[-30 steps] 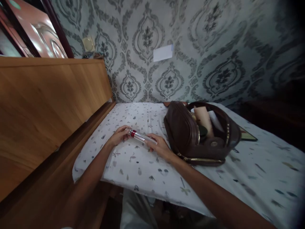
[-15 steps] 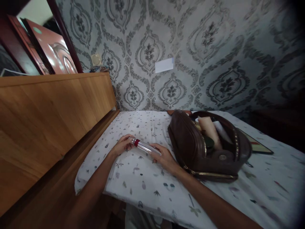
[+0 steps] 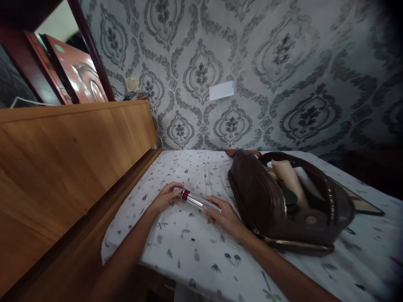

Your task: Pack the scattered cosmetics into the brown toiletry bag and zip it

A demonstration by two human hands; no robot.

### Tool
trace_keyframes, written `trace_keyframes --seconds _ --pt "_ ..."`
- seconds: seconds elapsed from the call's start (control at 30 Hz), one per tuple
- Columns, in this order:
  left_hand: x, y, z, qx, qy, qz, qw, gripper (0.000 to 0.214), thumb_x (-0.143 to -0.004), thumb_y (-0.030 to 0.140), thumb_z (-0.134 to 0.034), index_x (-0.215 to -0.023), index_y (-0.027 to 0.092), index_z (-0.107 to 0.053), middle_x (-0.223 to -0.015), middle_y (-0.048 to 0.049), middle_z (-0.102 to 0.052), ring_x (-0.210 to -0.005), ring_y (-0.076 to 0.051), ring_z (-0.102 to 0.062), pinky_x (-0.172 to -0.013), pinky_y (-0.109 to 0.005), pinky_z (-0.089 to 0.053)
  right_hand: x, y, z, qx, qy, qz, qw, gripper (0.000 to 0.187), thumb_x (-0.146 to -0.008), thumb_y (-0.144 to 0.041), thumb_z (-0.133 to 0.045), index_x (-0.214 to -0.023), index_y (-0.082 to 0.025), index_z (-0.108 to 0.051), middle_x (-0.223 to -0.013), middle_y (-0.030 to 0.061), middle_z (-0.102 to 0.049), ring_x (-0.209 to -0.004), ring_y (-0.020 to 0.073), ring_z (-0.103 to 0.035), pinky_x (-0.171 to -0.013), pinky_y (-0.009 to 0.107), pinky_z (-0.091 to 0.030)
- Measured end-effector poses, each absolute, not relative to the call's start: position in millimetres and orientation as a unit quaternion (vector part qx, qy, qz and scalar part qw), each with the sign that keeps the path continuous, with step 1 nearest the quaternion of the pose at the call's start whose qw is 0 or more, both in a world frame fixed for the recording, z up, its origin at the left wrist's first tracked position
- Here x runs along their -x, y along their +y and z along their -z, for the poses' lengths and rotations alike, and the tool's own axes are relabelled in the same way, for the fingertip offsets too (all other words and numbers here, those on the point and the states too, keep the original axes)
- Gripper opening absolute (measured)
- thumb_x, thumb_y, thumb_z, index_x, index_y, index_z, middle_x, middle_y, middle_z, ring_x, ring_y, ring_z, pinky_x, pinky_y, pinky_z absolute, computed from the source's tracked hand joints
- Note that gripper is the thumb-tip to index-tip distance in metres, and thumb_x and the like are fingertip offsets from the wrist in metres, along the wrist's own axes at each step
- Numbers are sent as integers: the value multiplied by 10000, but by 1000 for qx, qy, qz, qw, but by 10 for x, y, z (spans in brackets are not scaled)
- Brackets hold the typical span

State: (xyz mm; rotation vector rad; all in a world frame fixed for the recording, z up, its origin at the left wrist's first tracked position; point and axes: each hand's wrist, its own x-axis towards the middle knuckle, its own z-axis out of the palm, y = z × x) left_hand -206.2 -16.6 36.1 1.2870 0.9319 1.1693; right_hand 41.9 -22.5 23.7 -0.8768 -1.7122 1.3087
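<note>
A slim silver cylinder with a red band [image 3: 197, 200], possibly a cosmetic bottle, is held slightly tilted above the printed sheet. The fingers of my left hand [image 3: 166, 198] pinch its end beside the red band. Around the opposite end, my right hand [image 3: 222, 213] has its thumb and fingers closed. To the right of that hand sits an open brown leather bag [image 3: 261, 197]. Inside it are a beige tube [image 3: 289, 178], a dark green round lid [image 3: 289, 197] and a whitish item [image 3: 307, 182].
The white sheet with small prints [image 3: 195, 167] covers the bed. A wooden panel [image 3: 78, 155] runs along the left side. Behind the bed stands a patterned wall [image 3: 201, 71]. A flat dark-edged item [image 3: 367, 204] lies partly behind the bag.
My view has shifted a little, so the bed, bag and hands appear slightly lower and farther right. Both hands keep their hold on the silver cylinder.
</note>
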Motion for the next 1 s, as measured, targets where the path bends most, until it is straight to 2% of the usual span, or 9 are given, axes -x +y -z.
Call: trace_keyframes --seconds 0.1,0.17,0.3,0.37,0.43,0.6,0.7,0.8,1.0 --pt "2035 -155 -306 -533 433 -480 546 550 -725 594 -710 -1018 139 -615 -863 -57 -653 -669 -127 -618 -538 -214 -487 -417 -223 -234 346 -679 -516 392 451 -764 -487 -624 -1070 -157 -655 -933 46 -653 -513 98 -520 -511 253 -482" --pt "2022 -154 -273 -544 449 -469 531 578 -766 665 -616 -998 136 -600 -747 -36 -642 -589 -128 -614 -470 -201 -445 -413 -224 -240 349 -679 -516 389 470 -752 -496 -630 -1072 -153 -654 -944 53 -656 -509 99 -516 -509 259 -481" --pt "2030 -217 -298 -586 475 -455 473 543 -858 668 -473 -967 152 -603 -529 56 -478 -396 -65 -425 -378 -179 -274 -398 -243 -272 356 -679 -512 387 494 -730 -525 -642 -1058 -155 -657 -953 63 -661 -515 112 -533 -513 274 -487" --pt "2051 -268 -351 -605 473 -458 448 484 -868 611 -515 -1013 160 -619 -540 69 -435 -414 -52 -364 -403 -181 -260 -394 -255 -297 356 -680 -512 386 475 -724 -527 -649 -1029 -162 -667 -914 54 -664 -513 119 -535 -509 277 -488" --pt "2073 -309 -402 -618 450 -467 445 444 -848 548 -591 -1077 169 -623 -619 53 -476 -470 -51 -378 -446 -182 -291 -398 -266 -322 359 -679 -511 386 478 -721 -535 -654 -1021 -163 -673 -815 34 -652 -501 127 -534 -509 281 -487" --pt "2104 -318 -427 -580 388 -515 498 460 -757 453 -723 -1111 182 -605 -886 -17 -598 -576 -65 -495 -480 -188 -348 -423 -270 -334 360 -671 -514 396 528 -732 -577 -647 -1054 -159 -663 -701 3 -600 -513 151 -558 -541 299 -495" --pt "2118 -302 -414 -547 373 -530 530 442 -726 426 -762 -1051 170 -608 -923 -44 -625 -664 -108 -585 -477 -184 -357 -427 -260 -307 350 -676 -510 400 557 -730 -581 -646 -1085 -152 -645 -693 3 -605 -509 156 -557 -538 305 -494" --pt "2135 -302 -422 -530 368 -546 534 432 -689 414 -797 -980 149 -621 -851 -39 -631 -659 -116 -601 -467 -177 -340 -423 -254 -289 346 -702 -471 408 527 -746 -533 -643 -1106 -148 -646 -747 28 -652 -566 176 -588 -573 314 -511" --pt "2134 -325 -465 -526 381 -551 524 464 -673 496 -789 -917 128 -646 -742 -18 -619 -568 -86 -552 -468 -177 -343 -444 -259 -300 333 -753 -383 419 427 -766 -420 -645 -1115 -176 -666 -1064 106 -711 -898 271 -667 -784 383 -549"
